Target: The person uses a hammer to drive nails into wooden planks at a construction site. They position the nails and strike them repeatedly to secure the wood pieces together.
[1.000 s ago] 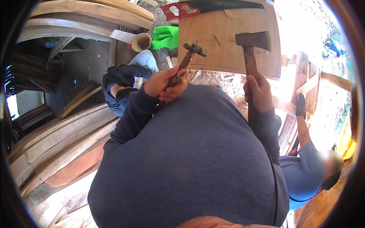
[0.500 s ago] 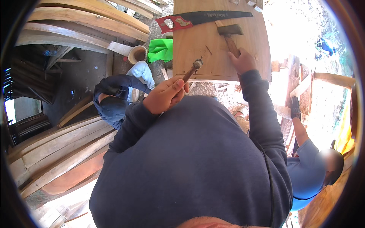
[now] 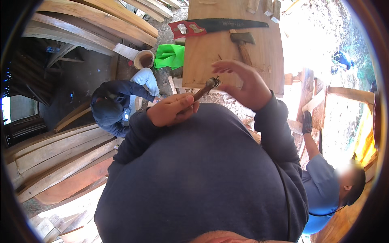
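Observation:
My left hand [image 3: 172,110] is closed around the wooden handle of a short stick-like tool [image 3: 201,92]. A lumpy metal end with thin prongs sticks out toward the upper right; its exact kind is unclear. My right hand [image 3: 249,88] is open beside that end, thumb and fingers apart, with nothing between them. Beyond it, a hatchet [image 3: 243,39] with a wooden handle lies on a wooden tabletop [image 3: 198,52]. Farther back on the same top rests a handsaw [image 3: 227,24] with a red grip and dark blade. A thin brown sliver lies near my right fingertips.
Small wood blocks [image 3: 267,7] sit at the far right of the tabletop. To its left are a green cloth [image 3: 169,56] and a bucket [image 3: 144,59]. One person [image 3: 111,101] crouches at left; another [image 3: 324,190] reaches toward timber at right. Long planks [image 3: 69,150] are stacked at left.
My right hand has let go of the hatchet, leaving it on the tabletop, and has come left and nearer to the metal end of the tool in my left hand.

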Tool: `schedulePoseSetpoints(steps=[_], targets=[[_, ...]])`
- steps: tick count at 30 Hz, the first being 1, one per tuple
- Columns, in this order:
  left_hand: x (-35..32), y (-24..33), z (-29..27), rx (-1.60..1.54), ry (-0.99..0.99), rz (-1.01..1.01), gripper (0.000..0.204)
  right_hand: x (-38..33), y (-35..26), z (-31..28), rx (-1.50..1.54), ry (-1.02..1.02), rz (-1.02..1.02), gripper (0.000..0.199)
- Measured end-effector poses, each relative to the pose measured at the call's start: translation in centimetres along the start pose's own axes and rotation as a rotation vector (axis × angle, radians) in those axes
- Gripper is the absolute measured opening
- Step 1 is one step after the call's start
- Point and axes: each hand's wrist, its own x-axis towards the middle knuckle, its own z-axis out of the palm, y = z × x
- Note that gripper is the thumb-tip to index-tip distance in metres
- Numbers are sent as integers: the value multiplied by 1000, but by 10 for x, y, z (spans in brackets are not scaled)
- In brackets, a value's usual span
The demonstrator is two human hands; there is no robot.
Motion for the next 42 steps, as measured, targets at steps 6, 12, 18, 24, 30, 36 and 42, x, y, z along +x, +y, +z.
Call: schedulePoseSetpoints(steps=[6, 12, 18, 24, 30, 36, 42], targets=[[-14, 10, -12, 102, -160, -114, 49, -2, -36, 4, 87, -306, 1, 32], [-30, 23, -17, 105, -375, -268, 55, -13, -66, 9, 108, -421, -51, 30], [-39, 31, -9, 217, -508, -155, 54, -21, -79, 8, 215, -443, -92, 34], [-38, 24, -6, 176, -449, -150, 52, -16, -71, 9, 339, -457, -69, 33], [-40, 23, -2, 213, -169, -89, 56, -15, -58, 25, 213, -180, -100, 30], [-31, 14, -6, -8, -26, -117, 59, -14, -24, 29, 106, 213, 230, 39], [11, -15, -24, -222, 163, 106, 48, -58, 84, 21, -847, 210, 528, 56]])
